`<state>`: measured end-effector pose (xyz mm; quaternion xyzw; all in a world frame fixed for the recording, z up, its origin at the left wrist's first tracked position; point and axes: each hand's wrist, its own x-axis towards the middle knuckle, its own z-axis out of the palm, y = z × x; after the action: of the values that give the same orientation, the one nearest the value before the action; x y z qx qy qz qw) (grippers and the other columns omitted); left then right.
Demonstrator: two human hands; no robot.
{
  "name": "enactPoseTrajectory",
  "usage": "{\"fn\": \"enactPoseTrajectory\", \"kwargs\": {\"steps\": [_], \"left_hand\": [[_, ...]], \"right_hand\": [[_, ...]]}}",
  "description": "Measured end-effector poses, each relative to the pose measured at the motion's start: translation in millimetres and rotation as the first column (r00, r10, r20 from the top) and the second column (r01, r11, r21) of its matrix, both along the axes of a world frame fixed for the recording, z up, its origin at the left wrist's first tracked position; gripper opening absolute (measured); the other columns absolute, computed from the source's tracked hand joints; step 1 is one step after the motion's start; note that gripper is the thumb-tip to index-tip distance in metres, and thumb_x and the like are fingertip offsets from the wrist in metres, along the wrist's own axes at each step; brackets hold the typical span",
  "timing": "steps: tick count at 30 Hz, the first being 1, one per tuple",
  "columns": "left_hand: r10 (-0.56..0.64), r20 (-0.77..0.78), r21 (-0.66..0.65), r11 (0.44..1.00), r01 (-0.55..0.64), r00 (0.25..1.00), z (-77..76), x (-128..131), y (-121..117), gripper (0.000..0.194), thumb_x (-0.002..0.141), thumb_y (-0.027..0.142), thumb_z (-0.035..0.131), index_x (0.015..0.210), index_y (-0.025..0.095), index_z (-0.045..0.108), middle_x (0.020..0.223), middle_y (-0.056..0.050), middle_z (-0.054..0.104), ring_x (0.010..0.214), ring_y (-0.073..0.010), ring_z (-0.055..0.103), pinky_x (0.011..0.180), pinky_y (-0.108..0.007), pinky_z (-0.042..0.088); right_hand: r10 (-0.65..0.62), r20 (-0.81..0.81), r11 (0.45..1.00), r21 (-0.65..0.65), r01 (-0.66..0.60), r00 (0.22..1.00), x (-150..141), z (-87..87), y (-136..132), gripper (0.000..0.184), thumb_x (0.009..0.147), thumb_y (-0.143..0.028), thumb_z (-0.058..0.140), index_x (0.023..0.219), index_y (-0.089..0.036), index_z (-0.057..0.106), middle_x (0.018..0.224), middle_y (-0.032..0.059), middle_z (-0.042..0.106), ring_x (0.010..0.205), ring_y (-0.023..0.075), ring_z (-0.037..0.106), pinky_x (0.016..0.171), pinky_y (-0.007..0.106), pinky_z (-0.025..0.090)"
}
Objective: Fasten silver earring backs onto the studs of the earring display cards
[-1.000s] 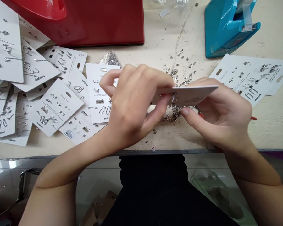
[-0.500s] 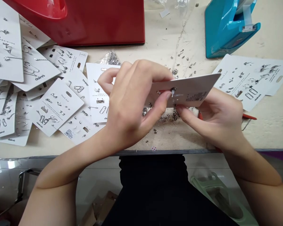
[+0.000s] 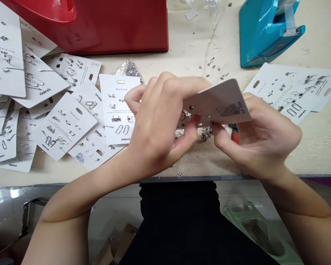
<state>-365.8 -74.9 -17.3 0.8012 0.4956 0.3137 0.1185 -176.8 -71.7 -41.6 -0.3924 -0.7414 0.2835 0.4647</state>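
Note:
A white earring card point(image 3: 223, 99) is held up over the table, tilted, its back with a printed barcode facing me. My left hand point(image 3: 160, 114) is closed on the card's left part, thumb against the back and fingers over the top edge. My right hand point(image 3: 259, 136) grips the card's lower right edge, its thumb tip close to a small metal piece on the back. Small silver earring backs point(image 3: 206, 134) lie heaped on the table beneath. Behind my right hand's fingers shows part of an orange-handled tool point(image 3: 235, 137), mostly hidden.
Many filled earring cards point(image 3: 68, 125) overlap at the left, and more cards point(image 3: 283, 92) lie at the right. A red machine or box point(image 3: 121, 29) stands at the back left, a blue tape dispenser point(image 3: 264, 36) at the back right. A clear bag point(image 3: 129, 68) holds small metal parts.
The card has turned and tilted so more of its barcoded back shows. My right hand has shifted slightly right, and my left hand slightly right too.

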Motion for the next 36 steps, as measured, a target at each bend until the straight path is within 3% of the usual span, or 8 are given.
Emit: {"fn": "enactPoseTrajectory", "kwargs": {"steps": [3, 7, 11, 16, 21, 27, 32, 36], "left_hand": [[0.009, 0.034, 0.051, 0.999, -0.011, 0.999, -0.6, 2, -2, 0.036, 0.085, 0.018, 0.062, 0.12, 0.022, 0.058, 0.106, -0.004, 0.071, 0.089, -0.0235, 0.063, 0.076, -0.041, 0.044], [0.029, 0.035, 0.059, 0.998, -0.031, 0.999, -2.8, 2, -5, 0.032, 0.086, 0.024, 0.061, 0.117, 0.024, 0.06, 0.104, -0.005, 0.07, 0.088, -0.0245, 0.061, 0.078, -0.041, 0.046], [0.038, 0.039, 0.028, 0.999, -0.039, 0.999, -4.6, 3, -6, 0.029, 0.087, 0.029, 0.061, 0.116, 0.025, 0.062, 0.098, -0.006, 0.069, 0.087, -0.0242, 0.058, 0.082, -0.042, 0.045], [-0.021, 0.085, -0.002, 1.0, 0.021, 0.996, -7.2, 6, -3, 0.012, 0.091, 0.03, 0.055, 0.095, 0.029, 0.067, 0.079, -0.002, 0.063, 0.087, -0.0246, 0.056, 0.086, -0.042, 0.04], [-0.06, 0.075, 0.014, 0.998, 0.059, 0.995, -10.5, 6, -2, 0.013, 0.094, 0.03, 0.055, 0.087, 0.024, 0.065, 0.076, -0.003, 0.059, 0.086, -0.0235, 0.056, 0.085, -0.042, 0.042], [0.02, 0.169, 0.121, 0.992, -0.041, 0.985, -10.1, 5, -7, 0.008, 0.089, 0.022, 0.063, 0.095, 0.026, 0.064, 0.083, -0.002, 0.064, 0.077, -0.0201, 0.057, 0.077, -0.041, 0.044], [0.037, 0.086, 0.029, 0.999, -0.039, 0.996, -10.5, 5, -7, 0.011, 0.091, 0.033, 0.059, 0.095, 0.025, 0.066, 0.08, -0.005, 0.062, 0.089, -0.0252, 0.06, 0.086, -0.046, 0.048], [0.022, 0.028, -0.033, 0.999, -0.021, 0.999, -10.1, 4, -7, 0.015, 0.094, 0.034, 0.057, 0.1, 0.023, 0.065, 0.079, -0.005, 0.063, 0.098, -0.0282, 0.061, 0.094, -0.049, 0.047]], "right_hand": [[-0.001, 0.026, 1.0, 0.032, 0.0, 1.0, -2, 4.4, -2, 0.023, 0.076, -0.002, 0.063, 0.085, -0.023, 0.061, 0.08, -0.0011, 0.065, 0.075, 0.016, 0.064, 0.066, 0.034, 0.051], [-0.009, 0.116, 1.0, -0.027, 0.012, 0.993, -4, 10.2, -5, 0.021, 0.078, -0.001, 0.06, 0.069, -0.02, 0.059, 0.074, 0.002, 0.067, 0.071, 0.0154, 0.066, 0.065, 0.033, 0.054], [-0.007, 0.172, 0.999, 0.051, -0.002, 0.985, -5, 15.2, -5, 0.021, 0.079, 0.001, 0.057, 0.072, -0.017, 0.064, 0.073, 0.0046, 0.07, 0.073, 0.0154, 0.068, 0.067, 0.032, 0.056], [0.041, 0.348, 0.99, -0.144, 0.01, 0.937, -6, 21.3, -3, 0.025, 0.082, -0.013, 0.051, 0.061, -0.023, 0.061, 0.063, 0.0012, 0.065, 0.069, 0.016, 0.068, 0.073, 0.036, 0.058], [0.033, 0.24, 0.993, -0.12, -0.004, 0.97, -3, 15.3, -5, 0.032, 0.089, -0.023, 0.049, 0.06, -0.025, 0.061, 0.054, 0.001, 0.059, 0.057, 0.0142, 0.062, 0.076, 0.036, 0.055], [0.05, 0.262, 0.992, -0.127, -0.018, 0.964, -2, 14.7, -5, 0.038, 0.094, -0.025, 0.045, 0.061, -0.026, 0.063, 0.077, 0.0059, 0.074, 0.082, 0.0191, 0.074, 0.075, 0.038, 0.056], [0.083, 0.329, 0.987, -0.16, -0.031, 0.941, -3, 20.6, -3, 0.037, 0.093, -0.025, 0.042, 0.067, -0.029, 0.068, 0.065, 0.0043, 0.068, 0.085, 0.0189, 0.072, 0.078, 0.039, 0.056], [0.093, 0.319, 0.984, -0.173, -0.039, 0.943, -2, 21.1, -3, 0.038, 0.094, -0.026, 0.042, 0.069, -0.028, 0.071, 0.086, 0.0062, 0.078, 0.086, 0.0173, 0.073, 0.077, 0.038, 0.056]]}}
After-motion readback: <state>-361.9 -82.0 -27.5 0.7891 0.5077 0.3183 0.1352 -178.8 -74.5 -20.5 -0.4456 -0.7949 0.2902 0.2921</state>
